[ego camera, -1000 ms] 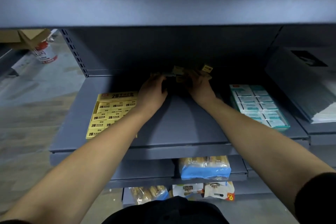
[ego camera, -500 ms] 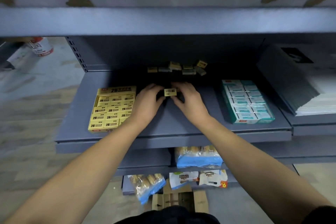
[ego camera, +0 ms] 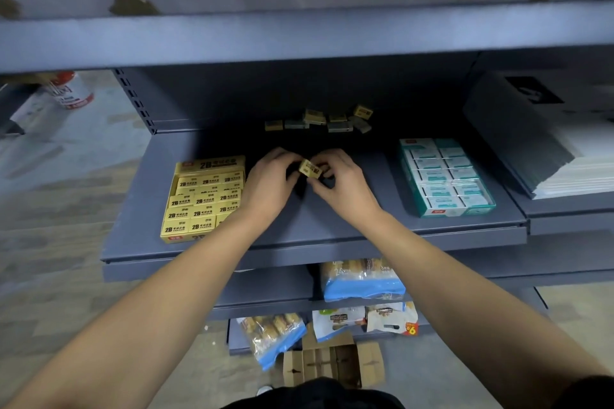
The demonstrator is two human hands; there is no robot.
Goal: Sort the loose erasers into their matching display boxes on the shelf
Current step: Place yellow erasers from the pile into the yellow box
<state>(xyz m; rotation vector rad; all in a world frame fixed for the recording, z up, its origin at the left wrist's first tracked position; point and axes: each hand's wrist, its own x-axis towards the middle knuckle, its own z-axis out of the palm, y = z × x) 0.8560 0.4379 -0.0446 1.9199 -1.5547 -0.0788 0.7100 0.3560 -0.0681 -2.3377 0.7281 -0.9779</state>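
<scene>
left hand [ego camera: 270, 184]: fingers curled in, fingertips pinching the left end of a yellow eraser [ego camera: 310, 169]
right hand [ego camera: 344, 186]: thumb and fingers curled, pinching the right end of the same eraser
held eraser: yellow wrapper with dark print, tilted, lifted off the shelf [ego camera: 332, 229], over its middle and nearer the back than the front lip
step: one loose eraser picked and being turned between both hands, likely checking the print or squaring it up before boxing
match: yellow wrapper looks like the 2B stock, so the yellow 2B display box [ego camera: 204, 199] at the shelf's front-left is the probable target, just beside the left wrist
next move: one hand needs to take the eraser alone, carry it left, and drop it label-up into a gap in the rows; front-right corner of that box is hidden by the left forearm, so can't tell whether a slot is free there
teal display box [ego camera: 445, 176]: right side of the shelf, looks full, well apart from the hands
loose eraser pile [ego camera: 319, 121]: at the back edge, mid-shelf, mixed yellow and grey-green pieces not yet sorted
progress: early to middle, judging by that pile
</scene>
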